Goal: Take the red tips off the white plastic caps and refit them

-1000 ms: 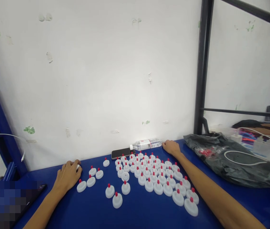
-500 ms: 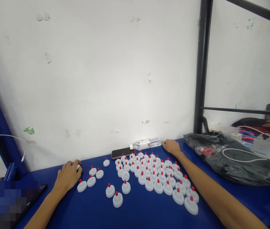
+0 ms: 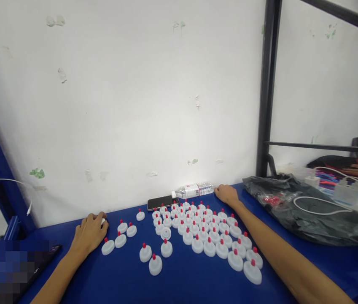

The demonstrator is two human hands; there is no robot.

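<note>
My left hand (image 3: 90, 231) rests on the blue table (image 3: 115, 278) with its fingers curled round a small white object (image 3: 103, 221), mostly hidden. Just right of it stand several white caps with red tips (image 3: 120, 240). My right hand (image 3: 227, 194) lies by the wall, fingers bent in, close to the base of a clear bottle (image 3: 194, 191) lying on its side; whether it holds anything is hidden. Between my arms spreads a large group of the same white caps (image 3: 209, 247). One cap (image 3: 165, 233) shows no red tip.
A dark phone (image 3: 161, 203) lies behind the caps. On the right are a black plastic bag (image 3: 305, 223), white cables and chargers (image 3: 347, 192). A dark device (image 3: 44, 264) lies at the lower left. Beyond the rack post (image 3: 265, 93), part of another person's arm shows.
My hands keep their places. The whole view has shifted very slightly. At the far right, the other person's hand has moved.
</note>
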